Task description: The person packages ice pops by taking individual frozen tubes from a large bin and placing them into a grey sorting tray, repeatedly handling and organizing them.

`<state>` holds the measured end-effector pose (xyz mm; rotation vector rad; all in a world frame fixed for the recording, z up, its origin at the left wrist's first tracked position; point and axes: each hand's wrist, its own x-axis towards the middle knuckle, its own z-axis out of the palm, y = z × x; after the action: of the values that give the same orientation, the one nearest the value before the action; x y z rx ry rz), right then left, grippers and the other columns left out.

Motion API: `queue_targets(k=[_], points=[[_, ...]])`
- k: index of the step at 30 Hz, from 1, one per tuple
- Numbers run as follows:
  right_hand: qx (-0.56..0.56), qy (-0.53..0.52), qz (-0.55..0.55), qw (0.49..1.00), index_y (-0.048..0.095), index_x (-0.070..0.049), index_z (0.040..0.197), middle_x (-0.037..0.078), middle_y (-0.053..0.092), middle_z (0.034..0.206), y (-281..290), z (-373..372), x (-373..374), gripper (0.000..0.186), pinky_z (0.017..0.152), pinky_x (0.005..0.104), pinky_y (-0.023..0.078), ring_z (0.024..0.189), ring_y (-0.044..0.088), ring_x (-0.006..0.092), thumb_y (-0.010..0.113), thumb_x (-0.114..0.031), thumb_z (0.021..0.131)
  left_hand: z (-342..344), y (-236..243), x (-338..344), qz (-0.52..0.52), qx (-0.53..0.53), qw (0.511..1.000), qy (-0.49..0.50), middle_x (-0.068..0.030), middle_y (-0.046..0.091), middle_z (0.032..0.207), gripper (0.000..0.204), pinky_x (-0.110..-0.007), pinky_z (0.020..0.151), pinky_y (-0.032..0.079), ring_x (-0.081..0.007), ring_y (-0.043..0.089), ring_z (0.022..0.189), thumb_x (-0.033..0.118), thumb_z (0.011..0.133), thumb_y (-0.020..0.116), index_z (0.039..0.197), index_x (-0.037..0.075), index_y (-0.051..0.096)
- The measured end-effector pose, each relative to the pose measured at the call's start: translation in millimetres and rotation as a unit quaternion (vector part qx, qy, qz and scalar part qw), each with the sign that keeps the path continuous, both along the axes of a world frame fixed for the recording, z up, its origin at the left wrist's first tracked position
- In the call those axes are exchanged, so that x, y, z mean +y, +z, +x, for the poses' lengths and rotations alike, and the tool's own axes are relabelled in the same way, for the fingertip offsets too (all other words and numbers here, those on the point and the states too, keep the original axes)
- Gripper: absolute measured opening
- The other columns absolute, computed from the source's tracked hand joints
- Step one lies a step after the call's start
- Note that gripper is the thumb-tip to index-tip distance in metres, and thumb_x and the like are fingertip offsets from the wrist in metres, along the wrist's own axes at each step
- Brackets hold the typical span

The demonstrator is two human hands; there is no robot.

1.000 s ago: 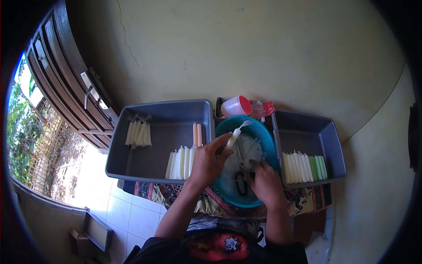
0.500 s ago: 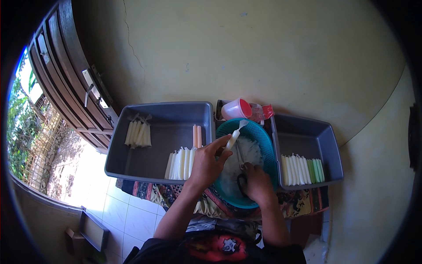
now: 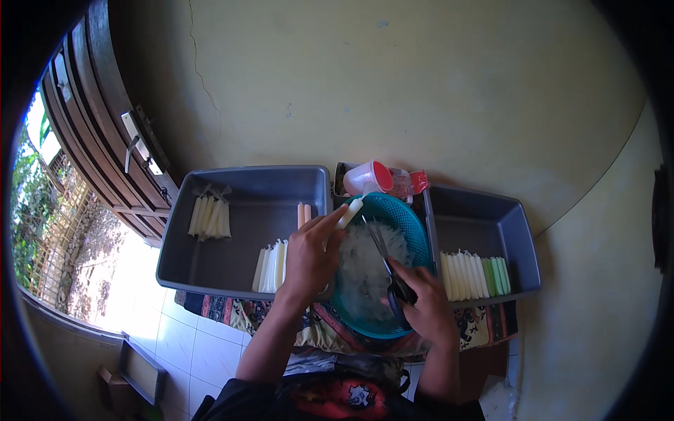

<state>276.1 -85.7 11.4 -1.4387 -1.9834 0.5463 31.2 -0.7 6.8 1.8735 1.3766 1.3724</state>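
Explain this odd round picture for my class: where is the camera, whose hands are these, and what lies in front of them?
The camera sits on a person's head and looks down, so the wide lens bends the edges. No machine here: both arms are the wearer's own. The left hand holds up a white ice stick; the right hand grips scissors over a teal basket of clear wrappers. A grey tray on the left and another grey tray on the right hold rows of similar sticks. A white cup stands behind.

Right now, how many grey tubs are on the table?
2. One large grey tub lies left of the teal basket; a smaller grey tub lies to its right.
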Motion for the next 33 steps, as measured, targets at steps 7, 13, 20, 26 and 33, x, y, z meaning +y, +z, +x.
queue_targets(k=[7,13,20,26,33], points=[[0.081,0.027,0.025,0.996,0.066,-0.014,0.156,0.011,0.065,0.106,-6,3,5,0.082,0.087,0.0381,0.057,0.092,0.067,0.0217,0.096,-0.009,0.080,-17,19,-7,0.029,0.094,0.995,0.024,-0.0188,0.080,0.112,0.041,-0.048,0.088,0.060,-0.0380,0.076,0.097,0.000,0.099,0.071,0.139,0.010,0.077],[0.082,0.061,0.062,0.993,0.067,-0.015,0.156,0.011,0.067,0.109,-4,-11,14,0.083,0.083,0.0357,0.057,0.091,0.068,0.0202,0.095,-0.004,0.079,-18,21,-21,0.004,0.108,0.994,0.004,-0.0187,0.081,0.113,0.041,-0.046,0.090,0.060,-0.0354,0.076,0.098,-0.003,0.098,0.071,0.136,0.009,0.079],[0.091,0.047,0.026,0.994,0.065,-0.019,0.158,0.014,0.067,0.114,-5,-15,17,0.082,0.085,0.0427,0.060,0.094,0.074,0.0265,0.088,0.005,0.083,-17,9,-20,0.037,0.102,0.994,-0.015,-0.0181,0.080,0.110,0.045,-0.046,0.089,0.060,-0.0349,0.074,0.097,-0.009,0.093,0.068,0.133,0.007,0.080],[0.095,0.049,0.027,0.994,0.065,-0.018,0.157,0.014,0.068,0.112,-12,-13,21,0.081,0.083,0.0415,0.060,0.093,0.074,0.0245,0.088,0.004,0.083,-17,3,-20,0.054,0.110,0.992,-0.019,-0.0174,0.079,0.105,0.046,-0.046,0.087,0.060,-0.0343,0.072,0.094,-0.010,0.092,0.067,0.132,0.006,0.080],[0.099,0.054,0.029,0.993,0.066,-0.017,0.157,0.013,0.070,0.105,-16,-14,23,0.080,0.084,0.0396,0.059,0.090,0.073,0.0234,0.089,0.003,0.083,-18,1,-20,0.051,0.122,0.991,-0.007,-0.0166,0.080,0.107,0.044,-0.045,0.086,0.060,-0.0322,0.072,0.094,-0.011,0.092,0.068,0.131,0.006,0.081]])
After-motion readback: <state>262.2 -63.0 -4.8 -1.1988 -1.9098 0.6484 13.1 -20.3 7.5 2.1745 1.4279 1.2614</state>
